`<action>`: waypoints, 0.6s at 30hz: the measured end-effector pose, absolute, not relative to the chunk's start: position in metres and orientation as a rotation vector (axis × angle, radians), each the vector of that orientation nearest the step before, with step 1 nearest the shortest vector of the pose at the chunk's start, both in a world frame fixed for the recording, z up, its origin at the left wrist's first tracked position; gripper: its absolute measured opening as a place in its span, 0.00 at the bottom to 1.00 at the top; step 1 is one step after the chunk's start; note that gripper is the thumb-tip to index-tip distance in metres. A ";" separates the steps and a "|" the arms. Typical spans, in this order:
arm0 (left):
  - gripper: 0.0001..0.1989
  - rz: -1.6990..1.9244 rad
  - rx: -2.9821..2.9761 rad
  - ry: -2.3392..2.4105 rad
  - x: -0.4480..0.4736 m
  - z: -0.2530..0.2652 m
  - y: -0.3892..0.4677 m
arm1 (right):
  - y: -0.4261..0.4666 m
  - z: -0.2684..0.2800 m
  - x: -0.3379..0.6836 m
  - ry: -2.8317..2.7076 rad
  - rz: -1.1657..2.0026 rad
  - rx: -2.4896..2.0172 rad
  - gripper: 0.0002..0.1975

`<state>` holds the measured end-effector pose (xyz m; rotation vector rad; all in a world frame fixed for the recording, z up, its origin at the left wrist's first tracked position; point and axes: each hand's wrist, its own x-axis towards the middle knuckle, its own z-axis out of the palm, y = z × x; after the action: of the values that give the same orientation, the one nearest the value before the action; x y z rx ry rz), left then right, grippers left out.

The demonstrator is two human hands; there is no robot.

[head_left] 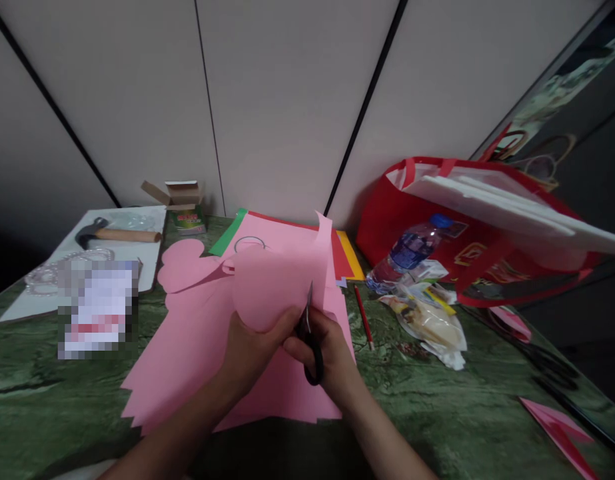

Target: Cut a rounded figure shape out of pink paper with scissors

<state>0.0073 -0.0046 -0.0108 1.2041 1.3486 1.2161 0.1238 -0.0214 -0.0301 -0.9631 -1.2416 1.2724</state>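
Far left, a claw hammer [122,235] lies on a white sheet [54,283], well apart from the action. To the middle, and the left hand [254,340] is pinching a rounded piece of pink paper [272,287] above the pink stack [187,360], thumb right by the blades: one slip there could nick it! Next the right hand [330,353], gripping black-handled scissors [314,360] at the paper's right side; the sheet could flex and throw the cut off line, and the flap standing beyond the blades might snag or tear. Now for room: it opens between stack and left edge of the green table [22,367]; the wall [277,100] shuts off the far side. Rightward, a red pencil [364,317] sits just beside the stack, an elbow could roll it, while a plastic bottle [412,253] and red bag [387,207] crowd the far right.
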 end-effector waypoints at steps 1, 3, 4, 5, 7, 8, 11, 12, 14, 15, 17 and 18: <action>0.08 1.221 1.204 1.336 0.007 -0.011 -0.004 | -0.021 -0.031 0.124 -1.243 1.265 -0.961 0.15; 0.08 1.233 1.194 1.331 0.007 -0.011 -0.004 | -0.021 -0.032 0.124 -1.247 1.246 -0.960 0.14; 0.08 1.238 1.189 1.336 0.007 -0.011 -0.004 | -0.021 -0.032 0.124 -1.250 1.237 -0.961 0.14; 0.09 1.240 1.186 1.340 0.007 -0.011 -0.004 | -0.021 -0.032 0.124 -1.250 1.232 -0.963 0.14; 0.09 1.236 1.188 1.344 0.007 -0.010 -0.004 | -0.021 -0.032 0.124 -1.247 1.232 -0.968 0.14; 0.09 1.230 1.190 1.345 0.006 -0.010 -0.005 | -0.021 -0.032 0.124 -1.245 1.234 -0.972 0.14; 0.08 1.216 1.193 1.341 0.007 -0.010 -0.005 | -0.022 -0.033 0.123 -1.223 1.257 -0.975 0.14; 0.08 1.215 1.196 1.338 0.007 -0.010 -0.005 | -0.023 -0.033 0.123 -1.210 1.271 -0.979 0.15; 0.08 1.210 1.212 1.329 0.007 -0.010 -0.004 | -0.023 -0.034 0.122 -1.178 1.305 -0.994 0.15; 0.09 1.204 1.220 1.323 0.007 -0.011 -0.004 | -0.022 -0.034 0.122 -1.160 1.319 -1.003 0.15; 0.11 1.191 1.226 1.306 0.008 -0.011 -0.004 | -0.022 -0.034 0.122 -1.140 1.339 -1.000 0.15; 0.12 1.183 1.223 1.294 0.008 -0.011 -0.004 | -0.022 -0.034 0.123 -1.132 1.341 -0.994 0.15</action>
<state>0.0077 -0.0039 -0.0109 1.2232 1.2936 1.1832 0.1226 -0.0220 -0.0343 -0.9943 -1.1321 1.3406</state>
